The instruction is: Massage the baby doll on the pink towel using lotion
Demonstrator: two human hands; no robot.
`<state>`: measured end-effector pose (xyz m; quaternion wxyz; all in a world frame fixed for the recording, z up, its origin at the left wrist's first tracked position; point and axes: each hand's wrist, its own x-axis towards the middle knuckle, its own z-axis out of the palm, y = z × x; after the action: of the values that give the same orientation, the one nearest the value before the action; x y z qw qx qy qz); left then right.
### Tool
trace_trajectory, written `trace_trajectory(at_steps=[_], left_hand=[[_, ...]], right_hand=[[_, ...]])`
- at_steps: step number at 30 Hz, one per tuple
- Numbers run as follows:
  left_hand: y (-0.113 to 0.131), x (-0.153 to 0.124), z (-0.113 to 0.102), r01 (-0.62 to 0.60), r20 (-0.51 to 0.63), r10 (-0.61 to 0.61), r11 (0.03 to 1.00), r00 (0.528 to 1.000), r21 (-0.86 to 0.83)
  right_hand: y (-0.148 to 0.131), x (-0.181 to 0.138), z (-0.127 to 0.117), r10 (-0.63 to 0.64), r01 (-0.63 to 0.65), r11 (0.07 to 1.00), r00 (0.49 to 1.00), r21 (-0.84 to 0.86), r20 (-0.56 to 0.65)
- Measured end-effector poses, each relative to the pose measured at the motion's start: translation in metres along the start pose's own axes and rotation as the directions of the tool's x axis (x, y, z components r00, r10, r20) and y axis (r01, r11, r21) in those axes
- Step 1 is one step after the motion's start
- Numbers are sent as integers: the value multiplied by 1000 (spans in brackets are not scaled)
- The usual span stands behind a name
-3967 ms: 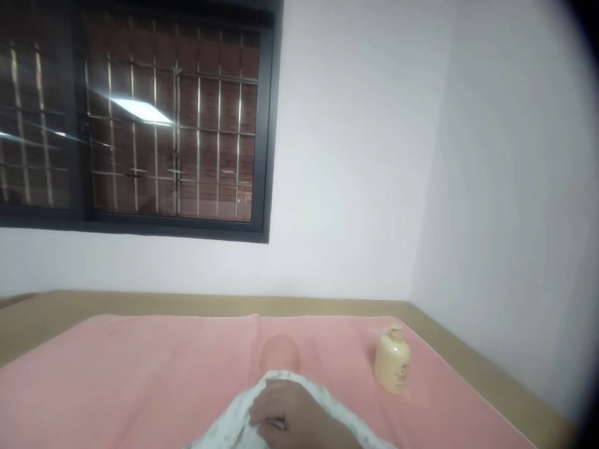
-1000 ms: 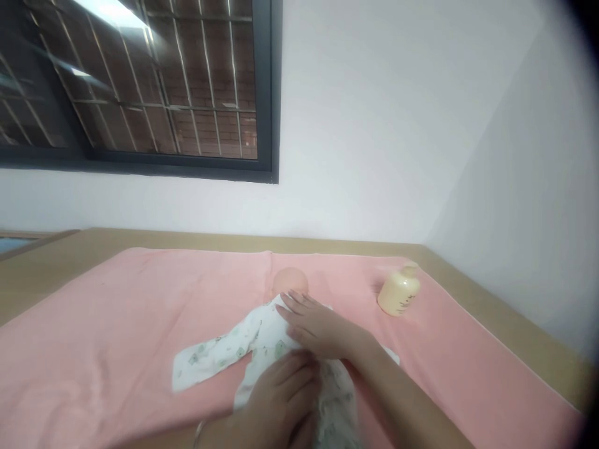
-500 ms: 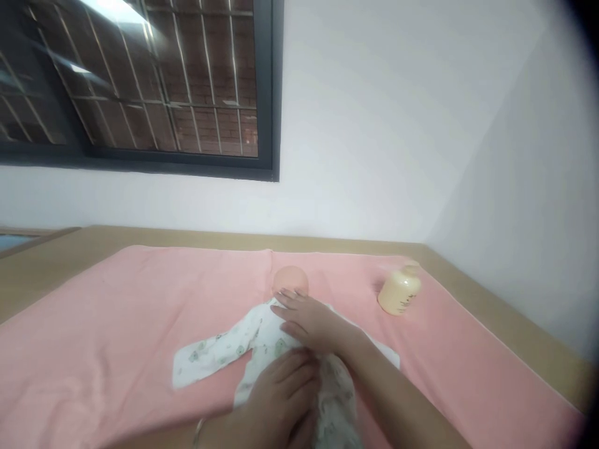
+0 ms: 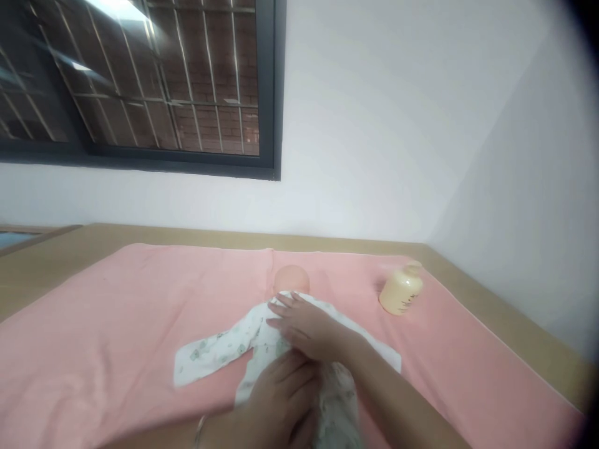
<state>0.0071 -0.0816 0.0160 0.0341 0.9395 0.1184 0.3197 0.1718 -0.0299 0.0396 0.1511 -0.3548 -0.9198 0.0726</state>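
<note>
A white long-sleeved baby outfit [image 4: 210,357] with a green print lies spread on a pink blanket [image 4: 140,293]. From its collar shows a smooth, rounded, skin-coloured form [image 4: 292,279], like a doll's head. My right hand [image 4: 306,324] rests flat on the chest of the outfit, fingers apart, palm down. Below it, my left hand [image 4: 285,393], with a bracelet at the wrist, is closed over the front of the outfit with bent fingers. Its fingertips are partly hidden, and the cloth under both hands is covered.
A pale yellow pump bottle [image 4: 401,291] stands on the blanket at the right. The blanket covers a tan surface [image 4: 496,312] with a white wall behind it. A dark-framed, barred window [image 4: 269,93] is at upper left.
My right hand has slid slightly back and left, off the rounded form onto the collar and chest of the outfit. My left hand stays nearly in place.
</note>
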Motion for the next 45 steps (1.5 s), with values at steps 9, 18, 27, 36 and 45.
trace_trajectory(at_steps=[9, 18, 27, 36, 45], left_hand=[[0, -4, 0, -16, -65, 22, 995, 998, 99], [-2, -3, 6, -21, -73, 26, 997, 997, 78], [16, 3, -21, 97, 37, -105, 980, 994, 171], [-5, -4, 6, 8, 1, -8, 1000, 1000, -6], [9, -2, -12, 52, -19, -50, 992, 999, 118]], right_hand=[[20, -13, -8, -8, -1, 996, 995, 89, 101], [-5, 1, 1, 64, -63, 997, 998, 48, -19], [14, -14, -9, 15, -12, 999, 994, -32, 111], [-17, -6, 0, 35, -33, 997, 999, -70, 24], [22, -16, -8, 93, -98, 994, 988, 37, 126]])
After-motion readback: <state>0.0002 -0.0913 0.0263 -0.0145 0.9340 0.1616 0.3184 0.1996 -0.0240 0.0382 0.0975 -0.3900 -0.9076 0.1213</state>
